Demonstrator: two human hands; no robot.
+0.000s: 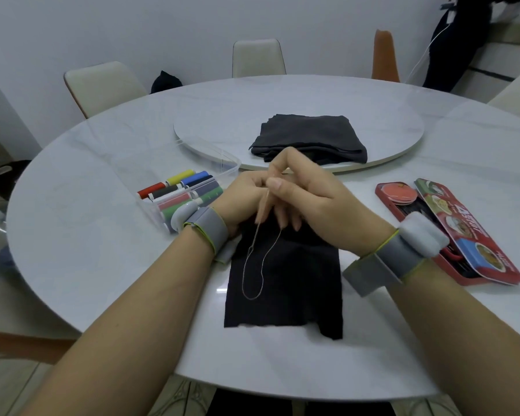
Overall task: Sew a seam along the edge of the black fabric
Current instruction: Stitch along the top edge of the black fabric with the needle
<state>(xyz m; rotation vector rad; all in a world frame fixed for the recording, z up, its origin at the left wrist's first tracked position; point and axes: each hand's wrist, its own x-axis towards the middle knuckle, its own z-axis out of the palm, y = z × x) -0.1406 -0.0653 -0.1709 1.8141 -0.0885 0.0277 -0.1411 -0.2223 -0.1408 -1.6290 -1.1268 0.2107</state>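
Fabric (pixel 285 289), black, flat on table (pixel 102 265) by near edge, far end under both hands. Thread (pixel 252 265) in loose loop on fabric, both ends up toward hands. Right hand (pixel 309 199) over far end: thumb and forefinger pinched on thread, other fingers straight, tips down on fabric. Left hand (pixel 240 193) touching right, fingers curled toward same spot; hold on thread impossible to tell. Behind: folded dark cloth (pixel 309 136) on turntable (pixel 403 151). Left: clear box of spools (pixel 180 190). Right: open red tin (pixel 451 232).

A clear spool box (pixel 156 213) lies left, a red tin (pixel 382 197) right, folded dark cloth (pixel 308 136) on the turntable (pixel 222 124).
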